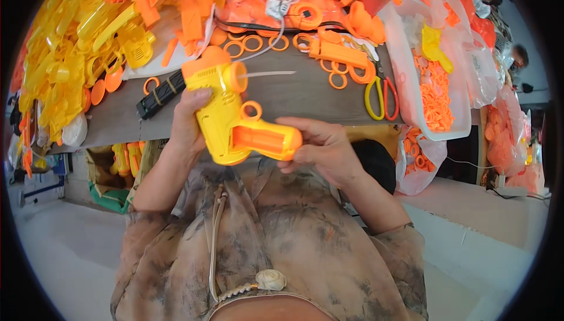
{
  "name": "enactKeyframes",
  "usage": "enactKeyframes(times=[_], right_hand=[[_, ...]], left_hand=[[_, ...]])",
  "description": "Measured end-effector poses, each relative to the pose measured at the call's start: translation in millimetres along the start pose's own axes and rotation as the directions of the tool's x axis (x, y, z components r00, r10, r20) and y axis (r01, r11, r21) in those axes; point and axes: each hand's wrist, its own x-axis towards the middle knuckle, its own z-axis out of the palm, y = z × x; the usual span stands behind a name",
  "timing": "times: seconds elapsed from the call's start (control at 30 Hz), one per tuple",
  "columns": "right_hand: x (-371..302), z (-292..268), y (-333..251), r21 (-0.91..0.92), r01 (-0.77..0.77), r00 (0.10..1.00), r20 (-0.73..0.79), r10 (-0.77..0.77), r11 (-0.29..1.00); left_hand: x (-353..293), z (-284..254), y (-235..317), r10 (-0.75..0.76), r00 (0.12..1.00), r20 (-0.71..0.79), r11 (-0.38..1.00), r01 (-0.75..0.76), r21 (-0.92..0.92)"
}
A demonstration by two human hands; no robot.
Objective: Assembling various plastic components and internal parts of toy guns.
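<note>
A yellow-and-orange plastic toy gun [220, 112] is held above the near edge of the grey table [282, 101]. The left hand [191, 112] grasps its body, the fingers behind it mostly hidden; the right hand [326, 150] pinches the handle's end. Farther left lies a black oblong block [161, 95]; to the right, yellow-and-red-handled scissors [382, 98] lie beside a white plastic bin [401, 68] of small orange parts [433, 101].

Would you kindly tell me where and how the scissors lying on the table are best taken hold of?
I'd take the scissors by the yellow loop and red loop, coming from the wearer's side, probably with the nearer right hand once free: both loops face the wearer, while the blades point away.
</note>
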Motion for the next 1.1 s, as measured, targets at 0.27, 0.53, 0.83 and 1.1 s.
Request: enactKeyframes(times=[0.27, 0.53, 0.83, 1.1], right_hand=[[6.1, -44.8, -10.8, -0.568, 0.175, 0.799, -0.395, -0.453, 0.804], [7.0, -64.3, -42.7, -0.925, 0.057, 0.637, -0.257, -0.727, 0.376], [31.8, -115.5, -35.3, -0.943, -0.251, 0.596, 0.027, -0.802, -0.218], [19.3, -126.5, -78.2, -0.991, -0.096, 0.742, -0.013, -0.670, -0.088]], left_hand=[[3.3, 5.7, 0.4, 0.058, 0.988, -0.140, 0.989, -0.038, 0.145], [11.3, 16.1, -2.7, 0.009, 0.999, 0.040, 0.990, -0.014, 0.141], [5.3, 14.6, -1.4, 0.010, 1.000, 0.007, 0.986, -0.011, 0.166], [7.7, 24.7, 0.2, 0.034, 0.999, -0.001, 0.974, -0.033, 0.223]])
